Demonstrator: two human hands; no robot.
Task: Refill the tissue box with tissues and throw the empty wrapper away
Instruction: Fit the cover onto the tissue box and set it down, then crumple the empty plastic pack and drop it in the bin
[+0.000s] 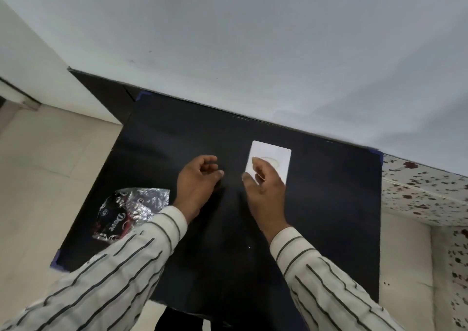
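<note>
From the head camera, a black table (316, 216) stood against a white wall (253, 39). A white tissue box (277, 157) lay flat on the table, near the wall side. The right hand (263, 191) was at the box's near end, fingers (257, 167) bent over its edge and thumb by its corner. It looked like a loose hold, but I could not tell if the hand was really gripping it. The left hand (198, 181) hung just beside, to the left, with its fingers half curled and nothing in them. It was not touching the box.

A shiny crinkled wrapper (131, 211) sat well apart, at the left edge of the table, partly under the striped left sleeve (121, 267). No loose tissues showed anywhere.

I think the box part was nearly finished. The next job would be the wrapper: the left hand should reach back, pinch it, and carry it to a bin. No bin was in sight.
</note>
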